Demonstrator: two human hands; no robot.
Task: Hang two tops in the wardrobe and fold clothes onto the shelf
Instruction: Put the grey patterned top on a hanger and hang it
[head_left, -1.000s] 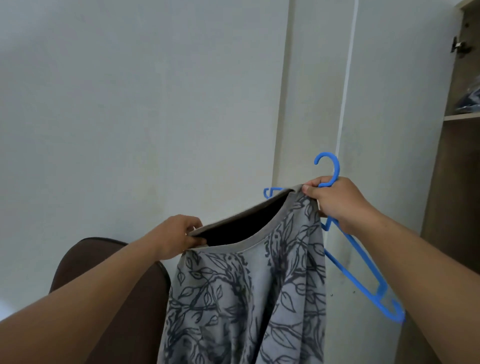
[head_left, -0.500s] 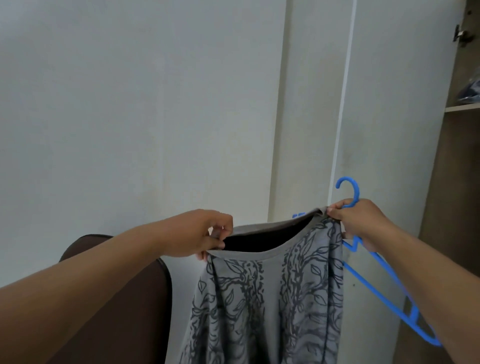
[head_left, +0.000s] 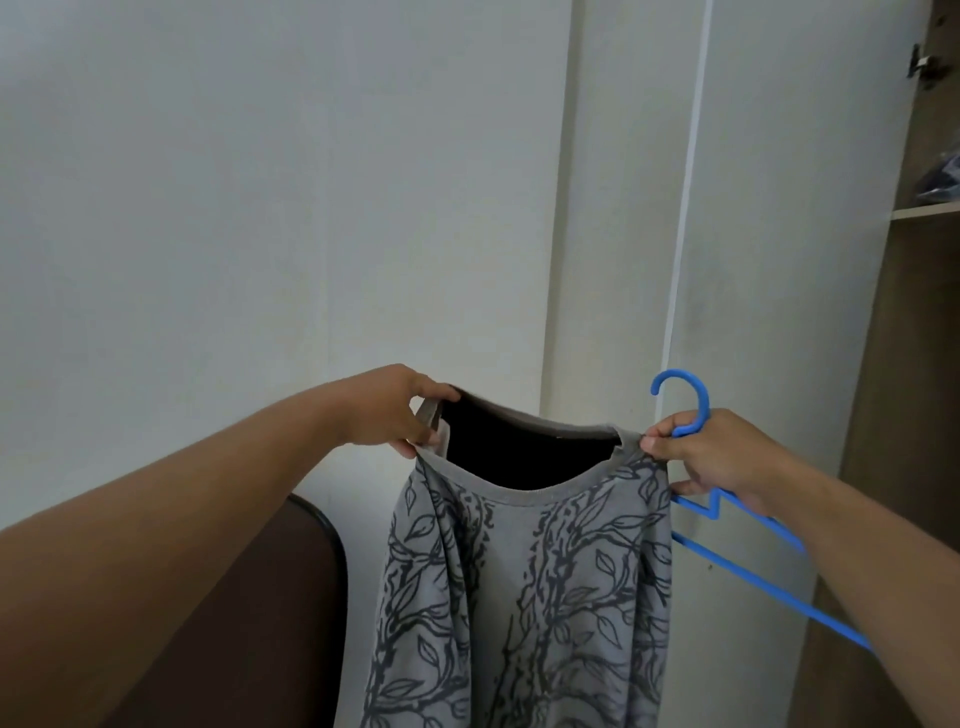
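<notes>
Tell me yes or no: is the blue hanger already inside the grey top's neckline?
No: the blue hanger sits outside the grey top, held with one neckline corner in the right hand.

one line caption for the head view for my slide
Both hands stretch open a grey leaf-print top's neckline, the right hand also gripping a blue hanger.

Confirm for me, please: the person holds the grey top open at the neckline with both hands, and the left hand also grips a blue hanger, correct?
Not quite: the head view shows the blue hanger gripped in the right hand, not the left hand. Both hands do hold the grey top open at the neckline.
</notes>
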